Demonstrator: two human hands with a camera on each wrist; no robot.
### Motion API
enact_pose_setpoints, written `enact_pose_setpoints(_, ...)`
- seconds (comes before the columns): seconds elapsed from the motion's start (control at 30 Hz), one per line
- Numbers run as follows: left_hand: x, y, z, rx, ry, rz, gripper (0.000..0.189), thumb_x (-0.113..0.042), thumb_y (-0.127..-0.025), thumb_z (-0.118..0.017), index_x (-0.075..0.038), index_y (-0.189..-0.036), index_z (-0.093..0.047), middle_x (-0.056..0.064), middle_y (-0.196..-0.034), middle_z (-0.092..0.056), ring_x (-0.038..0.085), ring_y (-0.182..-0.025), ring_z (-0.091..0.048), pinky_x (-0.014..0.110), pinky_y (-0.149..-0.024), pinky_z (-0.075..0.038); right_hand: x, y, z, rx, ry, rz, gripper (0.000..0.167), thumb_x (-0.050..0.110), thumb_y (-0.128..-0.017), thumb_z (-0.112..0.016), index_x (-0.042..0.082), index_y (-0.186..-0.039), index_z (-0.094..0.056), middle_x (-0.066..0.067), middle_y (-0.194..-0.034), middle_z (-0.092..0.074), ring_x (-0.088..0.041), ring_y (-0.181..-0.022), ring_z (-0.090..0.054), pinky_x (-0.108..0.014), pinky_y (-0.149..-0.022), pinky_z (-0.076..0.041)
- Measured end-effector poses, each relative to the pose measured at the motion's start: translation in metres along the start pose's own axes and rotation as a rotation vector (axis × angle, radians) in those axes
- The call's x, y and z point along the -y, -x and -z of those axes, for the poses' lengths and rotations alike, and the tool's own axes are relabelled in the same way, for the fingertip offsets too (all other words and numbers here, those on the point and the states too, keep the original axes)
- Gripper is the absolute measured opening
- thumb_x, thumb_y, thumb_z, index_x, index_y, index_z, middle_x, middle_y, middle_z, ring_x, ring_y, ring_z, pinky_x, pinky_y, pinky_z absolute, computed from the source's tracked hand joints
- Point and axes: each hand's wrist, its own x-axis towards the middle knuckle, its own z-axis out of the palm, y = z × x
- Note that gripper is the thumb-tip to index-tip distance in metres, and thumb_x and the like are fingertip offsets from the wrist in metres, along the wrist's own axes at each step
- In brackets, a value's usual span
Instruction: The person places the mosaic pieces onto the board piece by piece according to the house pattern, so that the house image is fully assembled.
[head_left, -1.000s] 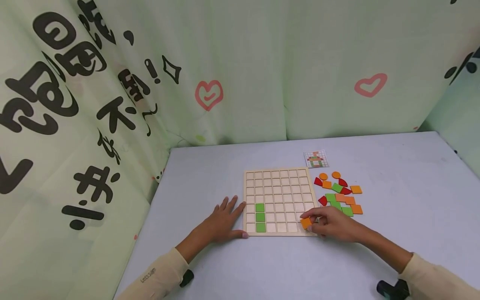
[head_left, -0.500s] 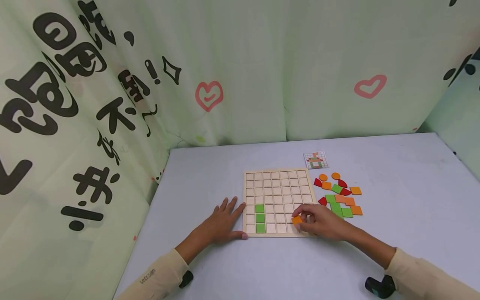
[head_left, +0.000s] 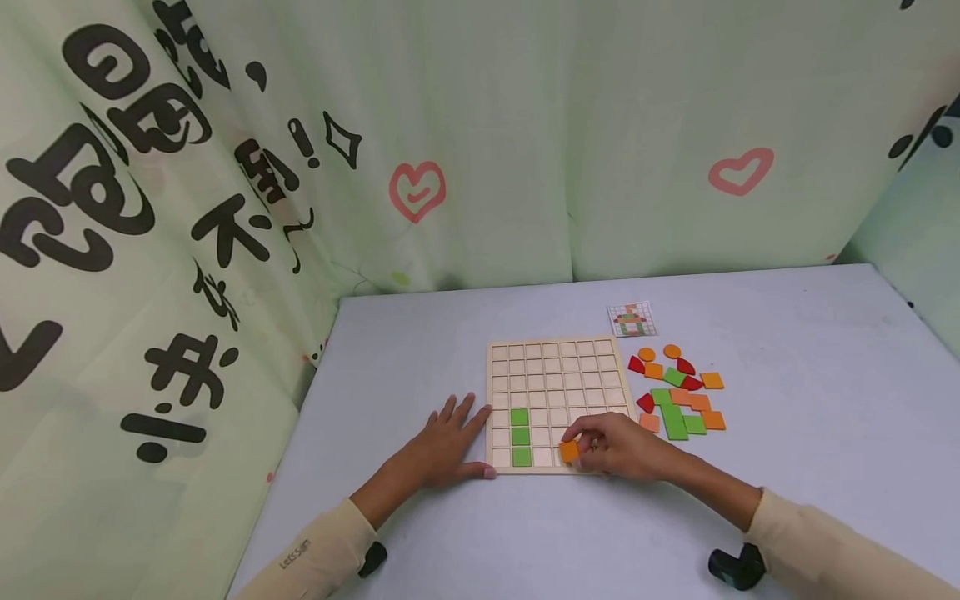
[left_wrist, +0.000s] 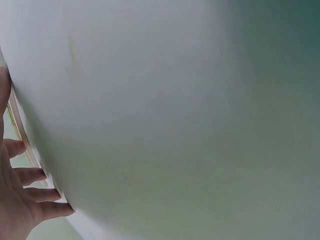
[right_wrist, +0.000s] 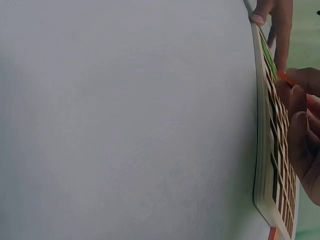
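In the head view, my right hand [head_left: 618,447] pinches a small orange square tile [head_left: 569,452] between fingertips and thumb, over the near row of a wooden grid board [head_left: 558,367]. Three green square tiles [head_left: 521,437] sit in one column at the board's near left. With fingers spread, my left hand [head_left: 447,446] rests on the table, its thumb and index fingertip at the board's left edge. The left wrist view catches the left fingers [left_wrist: 50,210] stretched along that edge. From the right wrist, the orange tile [right_wrist: 285,77] shows at the fingertips, just above the board.
Right of the board lie loose tiles: orange circles [head_left: 647,354], red curved pieces [head_left: 686,367], green tiles [head_left: 672,422] and orange squares [head_left: 713,420]. A printed pattern card [head_left: 632,319] lies behind them. A pale green curtain [head_left: 495,150] hangs beyond the white table [head_left: 420,333].
My right hand has moved left across the board's near side with the orange tile, uncovering another orange tile at the board's right edge. The left hand has stayed put.
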Motion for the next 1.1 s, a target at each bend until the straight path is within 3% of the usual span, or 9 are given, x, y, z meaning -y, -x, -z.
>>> enact_pose_setpoints(0.27, 0.001, -0.001, -0.001, -0.005, -0.013, -0.009, 0.098, -0.073, -0.086, -0.058, -0.021, -0.161, -0.024, 0.014, -0.167, -0.020, 0.044, -0.153, -0.019, 0.059, -0.116, -0.032, 0.001, -0.010, -0.009, -0.029, 0.044, 0.035, 0.023, 0.017, -0.087, -0.078, 0.011, -0.106, -0.068, 0.005, -0.081, -0.064, -0.008, -0.072, -0.058, -0.020, -0.062, -0.050)
enact_pose_setpoints(0.53, -0.001, 0.000, 0.001, 0.005, -0.016, 0.001, 0.098, -0.074, -0.086, -0.058, -0.022, -0.161, -0.024, 0.013, -0.168, -0.018, 0.043, -0.153, -0.017, 0.059, -0.117, -0.031, 0.004, -0.018, -0.019, -0.089, 0.153, 0.086, 0.020, 0.017, -0.084, -0.081, 0.014, -0.101, -0.072, 0.011, -0.077, -0.061, -0.005, -0.071, -0.053, -0.019, -0.062, -0.045)
enact_pose_setpoints(0.83, -0.001, -0.001, 0.000, 0.001, -0.024, -0.002, 0.099, -0.074, -0.085, -0.059, -0.021, -0.161, -0.024, 0.015, -0.167, -0.019, 0.045, -0.152, -0.019, 0.061, -0.115, -0.032, 0.009, -0.022, -0.029, -0.129, 0.252, 0.074, 0.021, 0.018, -0.083, -0.083, 0.012, -0.101, -0.074, 0.015, -0.076, -0.059, -0.004, -0.075, -0.054, -0.020, -0.068, -0.046)
enact_pose_setpoints(1.1, -0.001, 0.000, 0.001, 0.005, -0.024, -0.006, 0.098, -0.074, -0.086, -0.057, -0.022, -0.161, -0.023, 0.014, -0.168, -0.019, 0.044, -0.153, -0.019, 0.060, -0.116, -0.032, 0.014, -0.024, -0.033, -0.155, 0.299, 0.056, 0.018, 0.018, -0.080, -0.085, 0.015, -0.094, -0.075, 0.015, -0.071, -0.056, -0.001, -0.069, -0.049, -0.020, -0.064, -0.041)
